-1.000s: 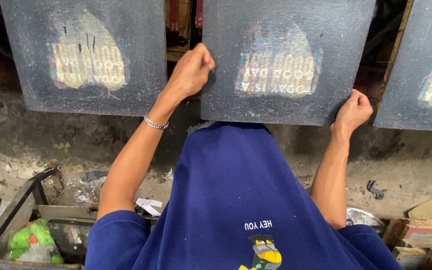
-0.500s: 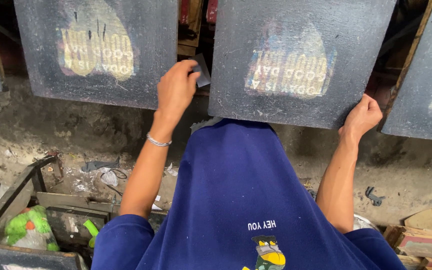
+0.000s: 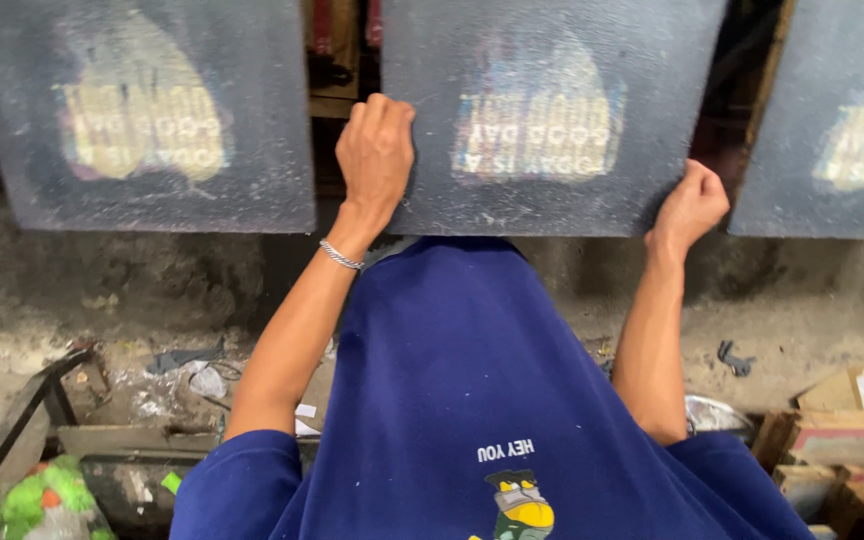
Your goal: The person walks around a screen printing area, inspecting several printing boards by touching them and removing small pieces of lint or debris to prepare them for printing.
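Observation:
A dark flat board (image 3: 552, 60) with a faded pale print patch hangs straight ahead of me. My left hand (image 3: 377, 150) is curled over its left edge, a thin silver bracelet (image 3: 340, 256) on the wrist. My right hand (image 3: 690, 205) is clenched on the board's lower right corner. A navy blue shirt (image 3: 452, 380) with a small cartoon print fills the space between my arms, and its far edge meets the board's near edge.
Matching dark boards hang to the left (image 3: 142, 110) and right (image 3: 832, 130). Below is a dirty concrete floor (image 3: 102, 290) with scraps, a metal frame (image 3: 12, 440), a green bag (image 3: 42, 500) at bottom left and cardboard boxes (image 3: 842, 440) at bottom right.
My left hand slid slightly down and away from the board's left edge, then returned to grip it. My right hand has stayed at the lower right corner.

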